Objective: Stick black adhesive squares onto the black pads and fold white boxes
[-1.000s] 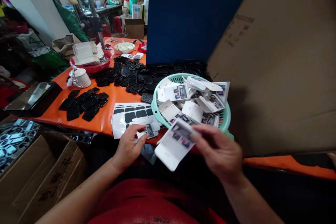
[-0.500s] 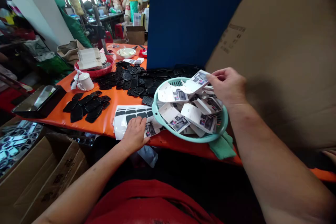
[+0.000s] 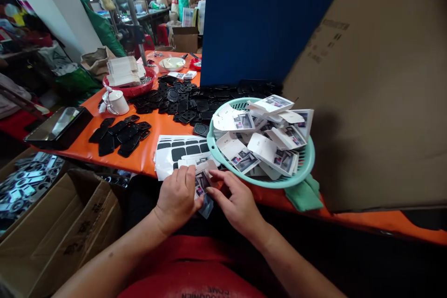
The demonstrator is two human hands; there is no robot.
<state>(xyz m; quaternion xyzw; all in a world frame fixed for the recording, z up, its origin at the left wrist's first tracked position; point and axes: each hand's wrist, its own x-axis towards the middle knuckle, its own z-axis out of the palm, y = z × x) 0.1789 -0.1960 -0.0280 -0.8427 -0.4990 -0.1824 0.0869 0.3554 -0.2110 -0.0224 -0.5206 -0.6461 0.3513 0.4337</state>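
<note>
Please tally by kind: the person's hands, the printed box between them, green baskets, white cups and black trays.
Left hand and right hand: 2
Printed box: 1
Green basket: 1
White cup: 1
Black tray: 1
Total: 6

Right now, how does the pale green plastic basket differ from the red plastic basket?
The pale green plastic basket sits at the near edge of the orange table; the red plastic basket stands farther back, to the left. The green basket holds loosely heaped printed white boxes; the red basket carries neat stacks of off-white pieces. Both stand on that table.
</note>
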